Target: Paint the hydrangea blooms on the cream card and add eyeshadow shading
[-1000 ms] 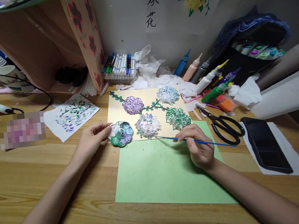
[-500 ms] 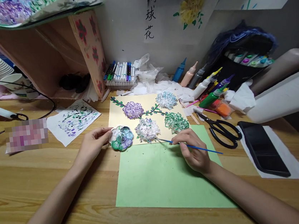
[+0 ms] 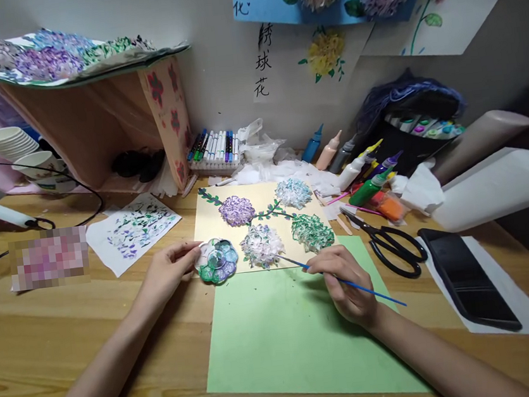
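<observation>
My left hand pinches the rim of a flower-shaped paint palette, its wells smeared with green, purple and white. In my right hand is a thin blue paintbrush, its tip at the lower right edge of a whitish textured flower. That flower sits on a cream sheet together with a purple flower, a pale blue one and a green one. A painted leafy stem runs between them. Under the cream sheet's near edge lies green paper.
Black-handled scissors and a phone lie on the right. Paint bottles and crumpled tissue line the back, beside a marker rack. A paint-spotted sheet and paper cups are at left.
The view has tilted up, so everything sits lower and more wall pictures show. The brush's handle end has dipped slightly while its tip stays by the whitish flower. The palette remains in my left hand.
</observation>
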Tool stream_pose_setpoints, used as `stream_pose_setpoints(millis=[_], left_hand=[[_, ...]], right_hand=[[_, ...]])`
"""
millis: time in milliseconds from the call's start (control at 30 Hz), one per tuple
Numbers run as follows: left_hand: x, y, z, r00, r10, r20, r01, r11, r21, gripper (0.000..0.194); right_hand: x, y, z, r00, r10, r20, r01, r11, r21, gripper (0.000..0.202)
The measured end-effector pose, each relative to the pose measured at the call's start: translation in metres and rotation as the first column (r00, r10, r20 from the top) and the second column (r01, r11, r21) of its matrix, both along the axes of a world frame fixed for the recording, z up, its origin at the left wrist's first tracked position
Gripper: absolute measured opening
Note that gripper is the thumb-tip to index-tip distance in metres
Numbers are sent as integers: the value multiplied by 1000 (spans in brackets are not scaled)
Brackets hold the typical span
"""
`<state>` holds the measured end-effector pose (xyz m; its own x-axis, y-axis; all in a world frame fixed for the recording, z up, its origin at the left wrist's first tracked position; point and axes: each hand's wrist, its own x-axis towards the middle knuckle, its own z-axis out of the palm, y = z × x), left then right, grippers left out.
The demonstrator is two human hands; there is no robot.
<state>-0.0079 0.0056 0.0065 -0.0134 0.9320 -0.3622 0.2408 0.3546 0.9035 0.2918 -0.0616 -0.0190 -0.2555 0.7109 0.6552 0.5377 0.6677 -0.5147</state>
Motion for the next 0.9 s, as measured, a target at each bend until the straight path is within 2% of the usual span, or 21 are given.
stream_pose_setpoints(millis=[133,333,433,533,633,733,900], left_hand=[[1,0,2,1000,-11,2,11,1000,1,44],[3,1,3,999,15,-30,-15,1000,3,44],[2,1,0,999,-3,-37,3,1000,1,44],[0,1,-2,999,-26,-40,27,999,17,42],[0,0,-2,999,-26,-40,27,999,32,42],[2,-1,1,999,-16,-36,17,1000,22,45],[4,-1,2,1000,-12,-5,12,1000,14,45]], right_hand=[[0,0,0,1000,-9,17,10,999,-51,24],[2,-1,0,1000,1,-24,-1,1000,-9,22],[2,-1,0,1000,-19,-19,18,999,-43,22],[2,0,0,999,-26,-45,25,1000,-17,23],[0,1,2,1000,4,-8,-4,1000,-30,21],[-1,3,2,1000,-19,19,20,997,-73,20],[1,-1,0,999,-40,-25,40,999,-6,21]])
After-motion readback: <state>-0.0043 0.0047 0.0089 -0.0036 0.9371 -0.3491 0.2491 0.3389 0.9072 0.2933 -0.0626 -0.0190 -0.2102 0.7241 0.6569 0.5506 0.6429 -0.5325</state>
